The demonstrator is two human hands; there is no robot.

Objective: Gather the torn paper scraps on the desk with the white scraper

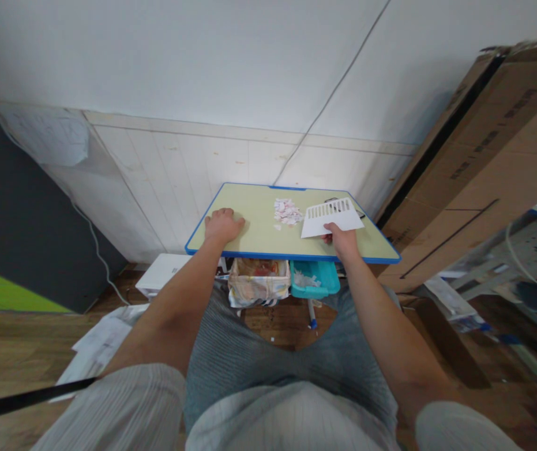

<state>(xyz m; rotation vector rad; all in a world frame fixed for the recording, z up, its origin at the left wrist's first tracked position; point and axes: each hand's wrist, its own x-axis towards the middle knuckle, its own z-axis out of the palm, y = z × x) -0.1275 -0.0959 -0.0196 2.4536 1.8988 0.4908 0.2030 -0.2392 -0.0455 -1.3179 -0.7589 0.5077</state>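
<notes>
A small pale-green table with a blue rim stands against the wall. My left hand lies palm down on its left part, fingers loosely curled, holding nothing. My right hand grips the near edge of a white slotted plastic scraper, which lies flat on the table's right side. A little pile of pink and white paper scraps sits just left of the scraper, between both hands. A dark object is partly hidden behind the scraper.
Under the table stand a basket lined with a plastic bag and a teal dustpan holding scraps. Large cardboard boxes lean at the right. A white box and loose papers lie on the wooden floor at left.
</notes>
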